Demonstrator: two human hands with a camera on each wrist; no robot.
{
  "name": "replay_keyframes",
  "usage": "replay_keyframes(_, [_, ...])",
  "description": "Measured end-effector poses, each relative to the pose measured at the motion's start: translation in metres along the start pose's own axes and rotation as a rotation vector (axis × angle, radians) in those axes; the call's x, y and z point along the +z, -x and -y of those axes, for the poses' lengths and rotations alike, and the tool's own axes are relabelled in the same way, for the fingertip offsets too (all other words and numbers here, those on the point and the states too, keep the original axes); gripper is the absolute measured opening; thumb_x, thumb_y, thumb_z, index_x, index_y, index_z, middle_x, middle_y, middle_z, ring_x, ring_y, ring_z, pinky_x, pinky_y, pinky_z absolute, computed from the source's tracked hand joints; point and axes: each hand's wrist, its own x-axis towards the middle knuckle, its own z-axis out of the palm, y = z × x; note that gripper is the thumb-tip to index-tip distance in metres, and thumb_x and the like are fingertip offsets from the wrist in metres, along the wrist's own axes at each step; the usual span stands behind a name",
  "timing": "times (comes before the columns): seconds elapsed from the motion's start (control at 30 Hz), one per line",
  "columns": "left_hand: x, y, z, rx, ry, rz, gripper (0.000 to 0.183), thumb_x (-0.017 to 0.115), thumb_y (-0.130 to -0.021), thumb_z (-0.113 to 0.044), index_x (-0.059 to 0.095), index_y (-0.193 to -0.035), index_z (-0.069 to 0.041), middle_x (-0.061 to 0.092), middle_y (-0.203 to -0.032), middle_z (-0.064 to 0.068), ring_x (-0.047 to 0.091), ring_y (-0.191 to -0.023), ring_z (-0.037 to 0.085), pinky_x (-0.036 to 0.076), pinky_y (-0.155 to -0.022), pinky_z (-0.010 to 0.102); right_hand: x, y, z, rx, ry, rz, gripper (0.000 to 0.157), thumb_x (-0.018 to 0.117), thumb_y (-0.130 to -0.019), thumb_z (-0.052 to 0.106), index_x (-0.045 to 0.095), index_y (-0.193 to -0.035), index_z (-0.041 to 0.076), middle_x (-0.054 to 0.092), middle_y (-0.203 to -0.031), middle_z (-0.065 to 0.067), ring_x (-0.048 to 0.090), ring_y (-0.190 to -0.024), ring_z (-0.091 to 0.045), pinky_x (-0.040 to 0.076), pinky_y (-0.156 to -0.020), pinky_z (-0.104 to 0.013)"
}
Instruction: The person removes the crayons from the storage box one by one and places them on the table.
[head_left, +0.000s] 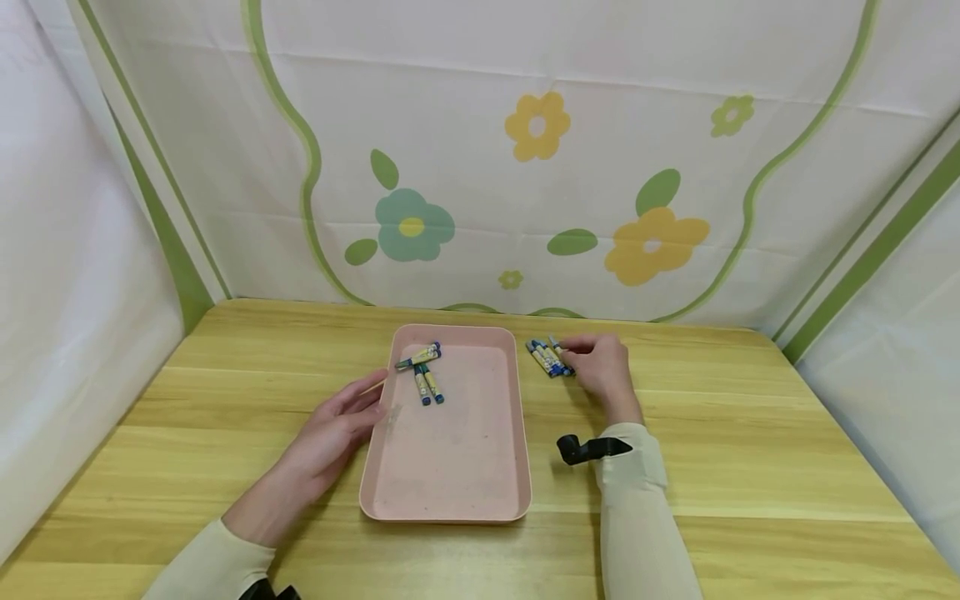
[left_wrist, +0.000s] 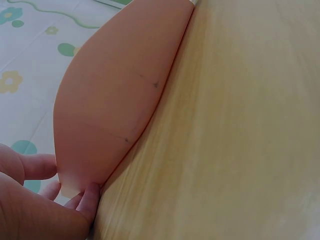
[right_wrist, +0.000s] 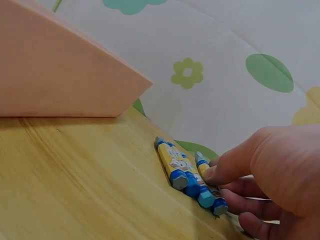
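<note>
Pinching an end crayon point(right_wrist: 202, 168) right of the tray point(head_left: 450, 467), right hand point(head_left: 602, 368) had its wrapper, likely the best hold for something light, stiff, snappable; left hand's point(head_left: 333, 433) extended fingers touched the tray

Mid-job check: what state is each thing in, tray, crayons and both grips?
Pink tray: flat on the table, open side up, crayons inside.
Tray crayons: lying in two pairs toward its far left.
Loose crayons: three lying side by side, right of the tray.
Held crayon: beside those three, pinched.
Left-hand grip: touching the tray's left side.
Right-hand grip: thumb and fingers on the held crayon.
</note>
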Motion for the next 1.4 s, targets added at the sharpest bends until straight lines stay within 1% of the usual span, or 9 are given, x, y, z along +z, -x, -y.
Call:
replay_keyframes(0.1, [0.0, 0.0, 0.0, 0.0, -0.001, -0.001, 0.062, 0.054, -0.109, -0.011, 0.034, -0.167, -0.018, 0.03, -0.175, 0.011, 0.034, -0.159, 0.027, 0.046, -0.105, 0.016, 0.0, 0.001, 0.0, -0.003, 0.006, 0.004, 0.024, 0.071, -0.1, 0.02, 0.082, -0.12, 0.011, 0.078, -0.124, -0.016, 0.068, -0.124, -0.034, 0.055, -0.105, -0.048])
replay_keyframes(0.17, [0.0, 0.0, 0.0, -0.001, 0.0, -0.002, 0.062, 0.054, -0.109, -0.011, 0.034, -0.167, -0.018, 0.03, -0.175, 0.011, 0.034, -0.159, 0.027, 0.047, -0.104, 0.016, 0.0, 0.001, 0.001, -0.003, 0.008, 0.007, 0.024, 0.071, -0.1, 0.02, 0.082, -0.12, 0.011, 0.078, -0.125, -0.016, 0.067, -0.126, -0.035, 0.053, -0.109, -0.05])
replay_keyframes(0.47, [0.0, 0.0, 0.0, -0.007, 0.002, -0.001, 0.063, 0.055, -0.109, -0.011, 0.034, -0.167, -0.019, 0.029, -0.176, 0.01, 0.033, -0.16, 0.027, 0.046, -0.105, 0.016, 0.0, 0.001, 0.002, 0.007, 0.009, 0.017, 0.025, 0.071, -0.1, 0.02, 0.081, -0.121, 0.01, 0.077, -0.128, -0.016, 0.065, -0.131, -0.036, 0.05, -0.114, -0.051])
replay_keyframes(0.63, [0.0, 0.0, 0.001, -0.006, 0.003, -0.001, 0.062, 0.055, -0.109, -0.011, 0.034, -0.167, -0.019, 0.029, -0.176, 0.01, 0.034, -0.159, 0.027, 0.046, -0.107, 0.018, -0.001, 0.001, 0.002, 0.002, 0.016, 0.016, 0.025, 0.071, -0.1, 0.02, 0.081, -0.121, 0.01, 0.077, -0.127, -0.016, 0.066, -0.129, -0.036, 0.051, -0.112, -0.05])
replay_keyframes(0.83, [0.0, 0.0, 0.001, -0.007, 0.007, -0.001, 0.062, 0.055, -0.109, -0.011, 0.034, -0.167, -0.019, 0.029, -0.176, 0.011, 0.034, -0.159, 0.027, 0.047, -0.104, 0.015, -0.001, 0.001, 0.003, 0.008, 0.01, 0.011, 0.026, 0.072, -0.099, 0.021, 0.081, -0.121, 0.01, 0.078, -0.125, -0.015, 0.067, -0.126, -0.036, 0.053, -0.109, -0.05])
replay_keyframes(0.93, [0.0, 0.0, 0.0, -0.007, 0.009, -0.001, 0.062, 0.055, -0.109, -0.011, 0.034, -0.167, -0.019, 0.029, -0.176, 0.011, 0.034, -0.159, 0.027, 0.047, -0.102, 0.014, -0.001, 0.002, 0.004, 0.011, -0.001, 0.006, 0.028, 0.072, -0.098, 0.021, 0.08, -0.122, 0.01, 0.078, -0.125, -0.015, 0.068, -0.123, -0.035, 0.054, -0.105, -0.048])
replay_keyframes(1.1, [0.001, 0.0, 0.0, -0.003, 0.013, 0.0, 0.062, 0.054, -0.109, -0.01, 0.034, -0.167, -0.018, 0.029, -0.176, 0.011, 0.034, -0.159, 0.027, 0.048, -0.1, 0.013, -0.003, 0.002, 0.007, 0.018, -0.037, 0.005, 0.03, 0.071, -0.1, 0.023, 0.078, -0.126, 0.01, 0.077, -0.126, -0.015, 0.07, -0.118, -0.032, 0.057, -0.098, -0.043])
replay_keyframes(1.3, [0.001, 0.0, 0.0, -0.008, 0.009, -0.001, 0.062, 0.055, -0.109, -0.011, 0.034, -0.167, -0.019, 0.029, -0.175, 0.01, 0.034, -0.159, 0.027, 0.047, -0.102, 0.014, -0.006, 0.003, 0.014, -0.018, -0.085, 0.012, 0.034, 0.07, -0.102, 0.026, 0.076, -0.131, 0.011, 0.075, -0.13, -0.015, 0.071, -0.119, -0.032, 0.059, -0.098, -0.043])
replay_keyframes(1.4, [0.001, 0.0, 0.0, -0.007, 0.007, -0.002, 0.062, 0.055, -0.109, -0.011, 0.034, -0.167, -0.019, 0.029, -0.175, 0.011, 0.034, -0.159, 0.027, 0.047, -0.102, 0.014, -0.006, 0.004, 0.019, -0.051, -0.105, 0.003, 0.033, 0.072, -0.101, 0.026, 0.077, -0.13, 0.01, 0.076, -0.129, -0.015, 0.071, -0.118, -0.032, 0.059, -0.094, -0.039])
